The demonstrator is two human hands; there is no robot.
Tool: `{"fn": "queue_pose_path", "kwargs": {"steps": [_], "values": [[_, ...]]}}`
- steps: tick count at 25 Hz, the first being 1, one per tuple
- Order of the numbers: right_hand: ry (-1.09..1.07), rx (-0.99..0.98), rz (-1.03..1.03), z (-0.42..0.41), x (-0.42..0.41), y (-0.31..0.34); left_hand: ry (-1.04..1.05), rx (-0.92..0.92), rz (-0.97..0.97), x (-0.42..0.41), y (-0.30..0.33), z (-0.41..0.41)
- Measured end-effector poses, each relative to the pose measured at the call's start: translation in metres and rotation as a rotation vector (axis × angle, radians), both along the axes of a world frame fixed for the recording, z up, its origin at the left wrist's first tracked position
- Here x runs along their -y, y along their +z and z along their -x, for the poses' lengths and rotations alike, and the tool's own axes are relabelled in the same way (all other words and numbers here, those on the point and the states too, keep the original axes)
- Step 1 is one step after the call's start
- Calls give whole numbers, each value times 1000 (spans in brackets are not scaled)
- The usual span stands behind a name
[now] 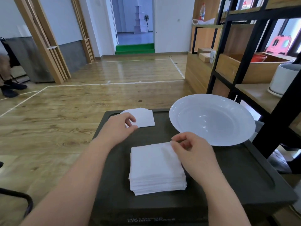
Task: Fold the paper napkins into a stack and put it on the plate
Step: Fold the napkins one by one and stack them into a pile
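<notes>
The right hand (193, 154) pinches the far right corner of the top napkin on the stack of napkins (156, 168), which lies between both forearms on the dark counter (236, 176). The left hand (118, 126) pinches a folded napkin (143, 118) just beyond it; the white plate (211, 119) sits beyond the right hand

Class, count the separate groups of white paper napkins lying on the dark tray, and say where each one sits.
2. The tall napkin stack sits near the tray's front, the right hand pinching its far corner. A smaller folded pile lies at the far left, under the left hand. The plate holds none.
</notes>
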State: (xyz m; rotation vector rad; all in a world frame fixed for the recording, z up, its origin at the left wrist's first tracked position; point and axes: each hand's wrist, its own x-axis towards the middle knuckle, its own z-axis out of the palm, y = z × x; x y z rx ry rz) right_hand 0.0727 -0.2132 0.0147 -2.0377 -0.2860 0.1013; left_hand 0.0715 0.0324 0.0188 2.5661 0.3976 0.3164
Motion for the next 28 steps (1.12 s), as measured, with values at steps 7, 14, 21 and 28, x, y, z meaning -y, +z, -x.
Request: {"fn": "queue_pose_path", "kwargs": {"steps": [7,14,21,28], "values": [[-138,17,-24,-7,8,2,5,-24,-699,-6,-30,-28],[114,187,12,10,-1,7,-49,97,-513,24,35,62],[291,187,-279,30,-11,27,-139,115,-107,62,73,123],[132,-39,-250,22,-8,21,197,357,676,74,21,95]]}}
